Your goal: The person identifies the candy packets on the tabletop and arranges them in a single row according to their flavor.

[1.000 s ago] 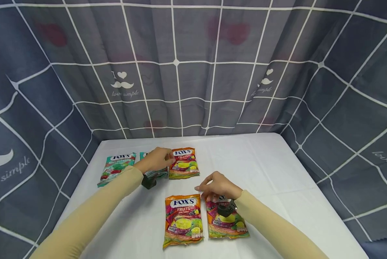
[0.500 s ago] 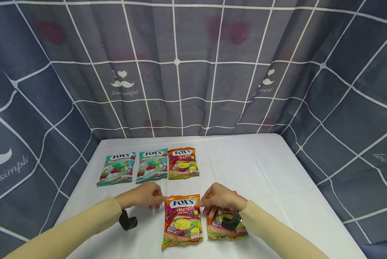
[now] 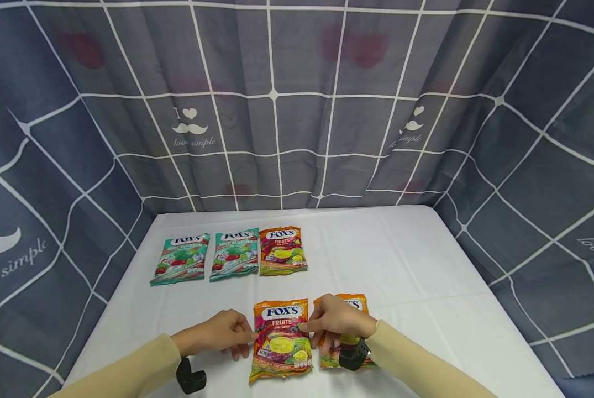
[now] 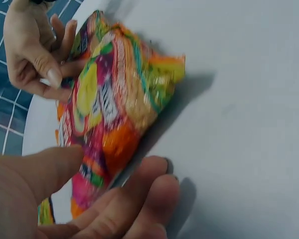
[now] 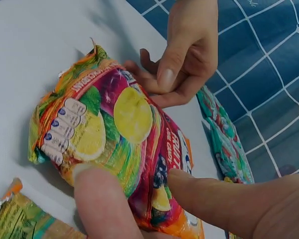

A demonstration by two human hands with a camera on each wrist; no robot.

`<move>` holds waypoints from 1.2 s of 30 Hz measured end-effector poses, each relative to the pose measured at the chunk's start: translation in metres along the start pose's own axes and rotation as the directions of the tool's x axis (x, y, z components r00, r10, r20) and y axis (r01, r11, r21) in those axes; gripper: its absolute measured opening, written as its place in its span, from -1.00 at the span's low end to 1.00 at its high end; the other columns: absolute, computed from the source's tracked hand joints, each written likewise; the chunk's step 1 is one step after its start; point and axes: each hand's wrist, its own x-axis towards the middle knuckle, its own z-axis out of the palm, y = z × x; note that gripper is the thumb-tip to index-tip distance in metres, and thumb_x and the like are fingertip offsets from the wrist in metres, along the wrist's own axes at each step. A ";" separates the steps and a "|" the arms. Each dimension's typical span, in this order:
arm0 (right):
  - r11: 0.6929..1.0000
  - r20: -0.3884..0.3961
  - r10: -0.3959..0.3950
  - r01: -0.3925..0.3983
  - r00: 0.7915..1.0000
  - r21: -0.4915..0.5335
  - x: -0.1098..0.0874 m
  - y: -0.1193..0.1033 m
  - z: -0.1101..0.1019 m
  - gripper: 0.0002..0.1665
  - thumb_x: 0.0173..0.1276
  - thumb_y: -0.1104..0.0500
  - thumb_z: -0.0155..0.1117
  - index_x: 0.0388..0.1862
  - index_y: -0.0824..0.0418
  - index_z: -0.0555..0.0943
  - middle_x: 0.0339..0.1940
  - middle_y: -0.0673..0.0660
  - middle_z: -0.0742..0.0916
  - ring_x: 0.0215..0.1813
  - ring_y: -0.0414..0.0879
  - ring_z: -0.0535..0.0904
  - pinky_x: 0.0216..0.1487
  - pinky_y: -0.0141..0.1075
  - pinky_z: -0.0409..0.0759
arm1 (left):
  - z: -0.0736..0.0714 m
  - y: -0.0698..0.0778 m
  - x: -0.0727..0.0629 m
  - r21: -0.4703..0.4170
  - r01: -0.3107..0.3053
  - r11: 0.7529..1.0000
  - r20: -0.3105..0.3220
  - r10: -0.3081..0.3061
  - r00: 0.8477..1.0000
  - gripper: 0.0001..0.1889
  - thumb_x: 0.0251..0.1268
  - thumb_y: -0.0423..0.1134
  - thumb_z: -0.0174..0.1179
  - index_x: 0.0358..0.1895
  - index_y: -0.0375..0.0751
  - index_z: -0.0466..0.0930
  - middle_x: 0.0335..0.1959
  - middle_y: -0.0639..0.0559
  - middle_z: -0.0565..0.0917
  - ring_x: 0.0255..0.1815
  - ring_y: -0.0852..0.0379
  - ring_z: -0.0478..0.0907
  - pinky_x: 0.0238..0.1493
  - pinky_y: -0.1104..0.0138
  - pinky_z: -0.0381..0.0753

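Note:
An orange-and-purple Fox's Fruits candy bag (image 3: 280, 344) lies face up on the white table near its front. My left hand (image 3: 221, 333) grips its left edge, thumb on the front of the wrapper and fingers at the side. At the opposite edge my right hand (image 3: 337, 320) pinches the same bag, as the right wrist view of the candy bag (image 5: 132, 117) shows. A second Fruits candy bag (image 3: 355, 302) lies under and behind the right hand, partly hidden.
Along the back left stand in a row two green Mint Blossom bags, the outer mint bag (image 3: 181, 260) and the inner mint bag (image 3: 235, 254), then a Fruits bag (image 3: 283, 252). A dark checked curtain (image 3: 297, 127) encloses the white table (image 3: 401, 260).
My left hand has come from the back row to the left edge of the front middle bag. My right hand has shifted down and left onto that bag's right edge. The bags stay about where they were.

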 end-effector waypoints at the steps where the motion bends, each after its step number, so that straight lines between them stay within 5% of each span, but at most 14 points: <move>1: 1.000 -0.008 0.002 -0.002 1.000 0.004 0.000 0.000 0.002 -0.69 0.59 0.20 0.44 -0.31 0.42 0.82 -0.42 0.52 0.78 -0.71 -0.22 0.65 -0.71 -0.44 0.45 | 0.002 0.001 0.001 -0.007 0.003 1.000 -0.004 -0.003 1.000 -0.72 0.67 -0.09 0.29 -0.15 -0.26 0.67 -0.40 -0.06 0.81 -0.49 0.14 0.65 -0.44 0.34 0.45; 13: 0.997 -0.075 -0.031 0.026 0.997 -0.066 0.004 0.007 0.011 -0.71 0.53 0.25 0.49 -0.41 0.39 0.80 -0.51 0.40 0.78 -0.73 -0.21 0.61 -0.71 -0.42 0.49 | 0.014 0.003 0.004 -0.031 0.019 0.999 -0.043 -0.021 0.999 -0.69 0.70 -0.09 0.25 -0.24 -0.25 0.66 -0.45 -0.08 0.80 -0.58 0.20 0.58 -0.52 0.40 0.41; 36: 0.997 -0.115 -0.066 0.060 0.991 -0.054 0.004 0.009 0.014 -0.69 0.50 0.29 0.52 -0.47 0.40 0.76 -0.61 0.32 0.76 -0.75 -0.20 0.59 -0.70 -0.40 0.51 | 0.011 0.008 0.005 -0.026 -0.082 0.996 -0.035 0.081 0.996 -0.71 0.66 -0.14 0.32 -0.31 -0.22 0.62 -0.53 -0.08 0.77 -0.63 0.22 0.49 -0.55 0.38 0.35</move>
